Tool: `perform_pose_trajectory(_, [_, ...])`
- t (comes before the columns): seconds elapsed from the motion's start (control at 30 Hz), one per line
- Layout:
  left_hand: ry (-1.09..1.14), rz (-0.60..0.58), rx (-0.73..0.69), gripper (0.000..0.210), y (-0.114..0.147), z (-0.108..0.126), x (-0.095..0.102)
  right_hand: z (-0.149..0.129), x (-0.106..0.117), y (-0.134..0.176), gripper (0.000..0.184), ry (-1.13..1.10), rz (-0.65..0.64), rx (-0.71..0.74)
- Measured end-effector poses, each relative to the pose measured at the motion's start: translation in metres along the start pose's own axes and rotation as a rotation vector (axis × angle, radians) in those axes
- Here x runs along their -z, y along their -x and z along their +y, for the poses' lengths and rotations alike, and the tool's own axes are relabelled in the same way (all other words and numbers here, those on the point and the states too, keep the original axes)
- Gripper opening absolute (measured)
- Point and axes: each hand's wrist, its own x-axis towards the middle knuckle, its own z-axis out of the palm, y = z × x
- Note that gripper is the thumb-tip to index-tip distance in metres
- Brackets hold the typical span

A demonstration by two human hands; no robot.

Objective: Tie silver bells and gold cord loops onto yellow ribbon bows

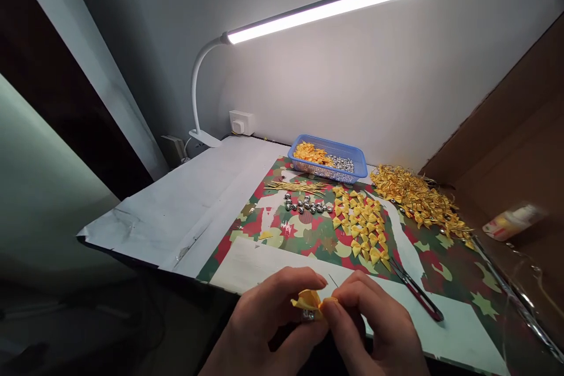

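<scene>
Just past the table's front edge, my left hand [282, 311] pinches a yellow ribbon bow [307, 299] with a silver bell [308, 315] under it. My right hand [374, 320] is closed on the bow's right side, its thumb and forefinger pressed together there. A thin dark wire or needle [333, 280] sticks up by the right fingertips. Rows of yellow bows [361, 220] lie beyond my hands, with loose silver bells [306, 204] to their left and a bundle of gold ties [295, 187] behind. To the right rests a slim dark tool with red on its handle [416, 291].
A blue basket [363, 167] at the back holds yellow bows and silver bells. On the right lies a heap of gold-tied bows [414, 194], beside a bottle [513, 221] and a long metal rod [515, 299]. A lamp [339, 6] is clamped at the back left.
</scene>
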Motion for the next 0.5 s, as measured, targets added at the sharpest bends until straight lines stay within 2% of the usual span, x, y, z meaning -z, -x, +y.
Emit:
perform_pose_trajectory(0.1, [-0.013, 0.051, 0.001, 0.029, 0.0, 0.001, -0.002, -0.001, 0.001, 0.0, 0.029, 0.013, 0.018, -0.011])
perform_pose_trajectory(0.2, [0.125, -0.013, 0.141, 0.034, 0.002, 0.007, 0.001, -0.002, 0.001, 0.0, 0.031, 0.025, 0.028, -0.012])
perform_pose_trajectory(0.33, [0.205, -0.075, 0.285, 0.028, 0.003, 0.013, 0.01, -0.001, 0.002, -0.001, 0.033, 0.048, 0.004, -0.033])
perform_pose_trajectory(0.5, [0.266, -0.023, 0.326, 0.026, -0.002, 0.011, 0.011, 0.0, -0.001, -0.002, 0.032, 0.033, 0.013, -0.028])
